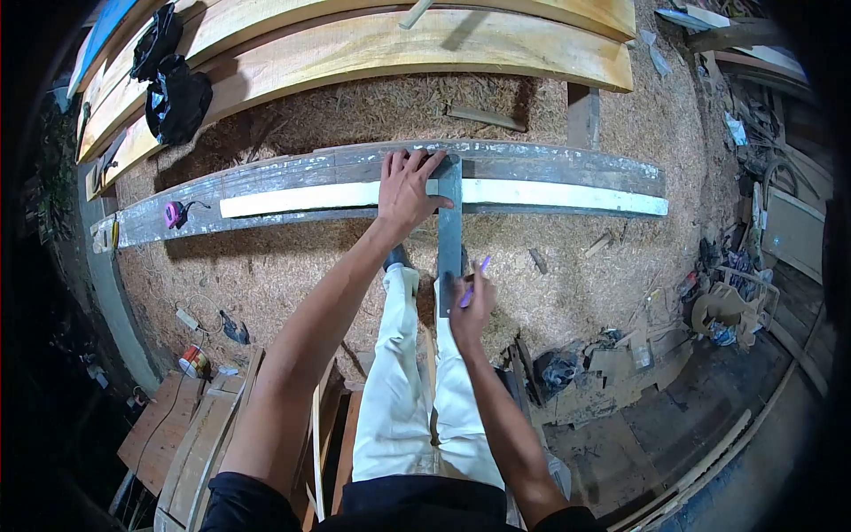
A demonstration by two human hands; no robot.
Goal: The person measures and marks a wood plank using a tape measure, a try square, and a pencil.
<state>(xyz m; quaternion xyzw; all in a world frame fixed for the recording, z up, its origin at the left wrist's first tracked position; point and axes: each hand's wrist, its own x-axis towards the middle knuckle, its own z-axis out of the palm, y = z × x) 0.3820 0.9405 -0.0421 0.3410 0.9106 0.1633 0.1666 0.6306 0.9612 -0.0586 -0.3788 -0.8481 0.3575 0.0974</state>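
Grey metal carpenter's square [449,232] lies across the long grey weathered plank [266,182] and its white strip [550,193]; left hand [406,191] presses it down, spread flat, right hand [472,310] pinches a thin purple pencil [474,282] at its near end

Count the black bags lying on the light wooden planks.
2. The upper black bag lies at the top left, on the planks; the lower black bag sits just below it. Others may be hidden beyond the frame.
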